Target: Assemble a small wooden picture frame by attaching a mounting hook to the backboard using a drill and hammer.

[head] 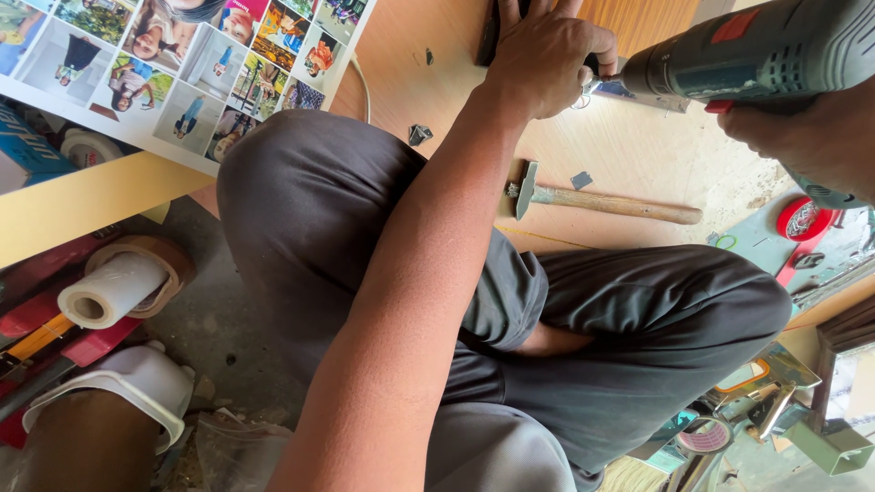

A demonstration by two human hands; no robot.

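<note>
Power drill (747, 50) gripped in right hand (811, 128), its tip beside flat left hand (547, 50).

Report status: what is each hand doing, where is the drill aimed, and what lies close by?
Right hand grips power drill. Left hand pressed flat on wooden board at the drill tip. Hammer lies on the board, just below the hands.

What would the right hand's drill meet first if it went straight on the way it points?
Probably the small metal plate on the board, right beside the left hand. The right hand aims the drill leftward; its tip is hidden, so depth is uncertain.
</note>
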